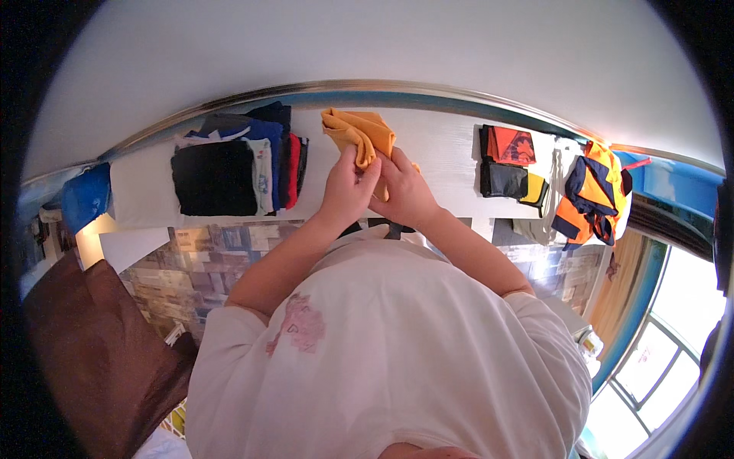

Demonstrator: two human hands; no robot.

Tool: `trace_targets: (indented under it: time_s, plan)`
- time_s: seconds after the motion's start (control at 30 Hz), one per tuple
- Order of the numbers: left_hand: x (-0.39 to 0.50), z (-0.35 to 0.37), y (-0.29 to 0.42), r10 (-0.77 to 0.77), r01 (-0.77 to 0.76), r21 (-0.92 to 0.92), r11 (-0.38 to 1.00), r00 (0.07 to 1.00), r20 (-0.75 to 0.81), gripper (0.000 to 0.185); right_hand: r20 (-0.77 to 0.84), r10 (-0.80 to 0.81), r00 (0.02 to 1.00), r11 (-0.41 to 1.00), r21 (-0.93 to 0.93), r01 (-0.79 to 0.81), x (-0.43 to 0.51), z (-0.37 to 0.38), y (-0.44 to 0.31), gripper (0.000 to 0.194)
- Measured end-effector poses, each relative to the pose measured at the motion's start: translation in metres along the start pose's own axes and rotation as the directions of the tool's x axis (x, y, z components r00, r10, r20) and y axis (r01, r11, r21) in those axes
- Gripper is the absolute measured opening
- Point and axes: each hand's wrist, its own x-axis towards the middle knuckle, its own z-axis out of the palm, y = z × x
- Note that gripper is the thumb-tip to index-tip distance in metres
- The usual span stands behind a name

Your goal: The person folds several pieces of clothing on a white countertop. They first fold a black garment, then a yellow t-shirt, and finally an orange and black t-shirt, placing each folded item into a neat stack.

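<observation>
A partly folded yellow-orange cloth is bunched between both hands over the white table. My left hand grips its near edge from the left, thumb on top. My right hand pinches the same cloth from the right, and the two hands touch or nearly touch. Left of them lies a stack of folded clothes with a black garment on top. Folded items lie to the right, among them a red-orange patterned cloth, a black one and a yellow one.
An orange and navy garment lies crumpled at the table's right end. A blue object stands at the far left end. Brown fabric hangs at the lower left. A wall runs behind the table; windows are at the lower right.
</observation>
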Motion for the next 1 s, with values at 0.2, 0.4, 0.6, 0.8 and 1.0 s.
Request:
trace_targets:
  time_s: [0.2, 0.4, 0.6, 0.8, 1.0]
  plan:
    - [-0.036, -0.053, 0.059, 0.538, -0.526, 0.272, 0.806, 0.842, 0.032, 0.02, -0.098, -0.212, 0.972, 0.973, 0.075, 0.22, 0.022, -0.008, -0.044, 0.039]
    - [-0.089, -0.152, 0.046, 0.684, -0.662, 0.175, 0.729, 0.703, -0.194, 0.01, 0.088, -0.458, 0.885, 0.885, 0.146, 0.443, 0.036, -0.018, -0.103, 0.037]
    - [-0.119, -0.246, 0.023, 0.432, -0.476, -0.029, 0.879, 0.82, -0.375, 0.027, 0.144, -0.671, 0.727, 0.628, 0.631, 0.456, 0.05, -0.003, -0.164, 0.021]
    - [-0.136, -0.223, 0.059, 0.259, -0.193, -0.34, 0.921, 0.953, 0.159, 0.067, 0.403, -0.734, 0.547, 0.569, 0.804, 0.17, 0.063, 0.03, -0.189, 0.029]
    - [-0.14, -0.194, 0.059, 0.384, -0.261, -0.6, 0.756, 0.92, 0.084, 0.057, 0.347, -0.775, 0.528, 0.523, 0.821, 0.228, 0.056, 0.039, -0.206, 0.025]
